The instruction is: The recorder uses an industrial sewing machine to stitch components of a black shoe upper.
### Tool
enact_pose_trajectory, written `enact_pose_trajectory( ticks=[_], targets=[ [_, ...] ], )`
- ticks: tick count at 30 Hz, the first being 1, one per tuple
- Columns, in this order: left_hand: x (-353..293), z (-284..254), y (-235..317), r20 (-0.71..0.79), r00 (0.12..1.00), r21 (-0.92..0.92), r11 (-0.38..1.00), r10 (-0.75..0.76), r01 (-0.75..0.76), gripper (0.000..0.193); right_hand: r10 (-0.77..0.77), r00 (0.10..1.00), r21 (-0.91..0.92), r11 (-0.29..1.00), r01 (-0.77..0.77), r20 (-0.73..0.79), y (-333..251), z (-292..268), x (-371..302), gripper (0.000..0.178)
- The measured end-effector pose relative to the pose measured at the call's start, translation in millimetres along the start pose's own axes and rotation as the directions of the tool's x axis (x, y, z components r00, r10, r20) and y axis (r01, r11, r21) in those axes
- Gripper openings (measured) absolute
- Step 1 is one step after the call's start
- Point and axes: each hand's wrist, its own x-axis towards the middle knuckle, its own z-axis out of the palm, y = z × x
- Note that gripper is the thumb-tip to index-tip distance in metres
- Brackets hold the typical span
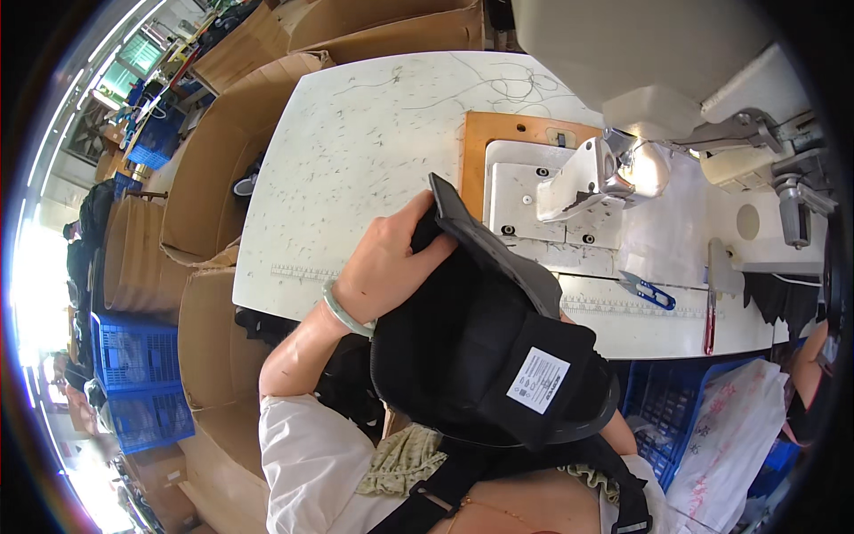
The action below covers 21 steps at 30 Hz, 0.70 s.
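A black fabric bag-like piece point(445, 338) with stiff, padded edges and a white printed label point(538, 380) is held up over the near edge of the table. My left hand point(387, 267) grips its upper left rim, thumb on the near side and fingers over the edge. A pale bangle point(345, 311) is on that wrist. Behind the piece my right hand is mostly hidden; only a sliver of skin point(565, 317) shows by its right edge, and my right forearm point(619, 433) emerges below. Its fingers cannot be made out.
Beyond the piece stands a sewing machine point(614, 80) with a lit lamp point(645, 169) on a white table point(356, 178). Blue thread snips point(649, 291) and a red-handled tool point(710, 320) lie at right. Cardboard boxes point(209, 178) and blue crates point(142, 374) flank the left; another blue crate point(658, 409) sits below right.
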Motion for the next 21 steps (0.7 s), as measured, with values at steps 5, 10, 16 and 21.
enact_pose_trajectory(
  ticks=[5,10,16,21],
  targets=[
    [-9.8,2.7,-5.1,-0.030,0.999,0.133,0.991,0.016,-0.012,0.034,-0.032,0.998,-0.019,0.999,0.031,-0.052,-8.7,-8.2,-3.1,0.027],
    [-18.5,13.8,-3.7,-0.030,0.999,0.234,0.971,-0.030,0.036,0.042,-0.054,0.994,-0.041,0.998,0.050,-0.090,-14.2,-18.5,-9.2,0.027],
    [-20.9,15.9,5.9,0.007,0.997,0.308,0.949,-0.077,0.071,0.043,-0.089,0.987,-0.078,0.994,0.079,-0.133,-24.8,-28.1,-19.5,0.026],
    [-18.3,26.1,0.3,0.073,0.991,0.157,0.982,-0.116,0.103,0.045,-0.090,0.985,-0.101,0.992,0.076,-0.144,-37.7,-35.6,-31.6,0.026]
  ],
)
